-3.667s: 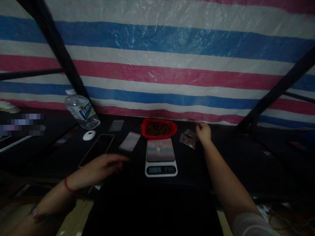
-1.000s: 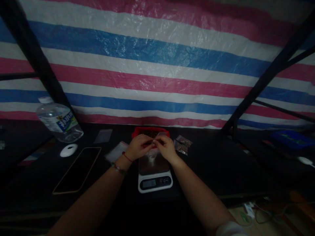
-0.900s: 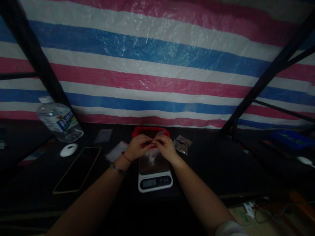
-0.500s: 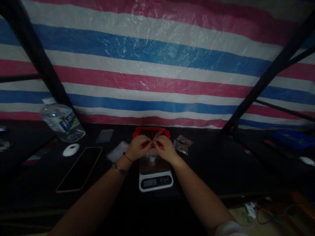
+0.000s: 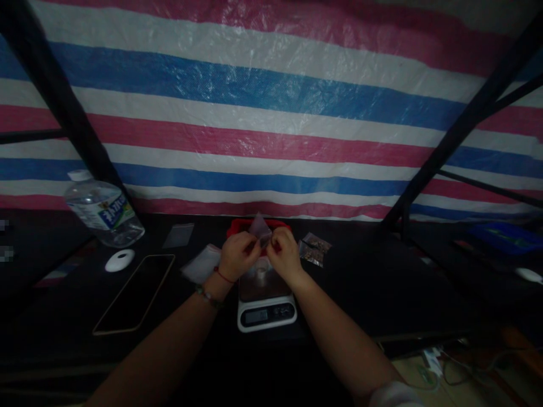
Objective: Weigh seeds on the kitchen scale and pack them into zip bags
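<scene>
A small clear plastic bag is pinched between my left hand and my right hand, its far corner pointing up. Both hands are closed, with fingertips on the bag's near edge. They hover over a digital scale with a white body and metal plate. On the plate stands a small clear cup, partly hidden by my fingers. Behind the hands sits a red tray, mostly covered by them. Right of my right hand lie filled clear bags of brownish bits.
Left of my hands lie a stack of clear bags, a single bag, a phone and a white mouse. A big bottle stands by the dark frame post. Striped sheeting hangs behind the table.
The small bag has turned from leaning right to pointing up, and more of it shows between my hands. My fingertips have moved slightly apart. The view has shifted a little.
</scene>
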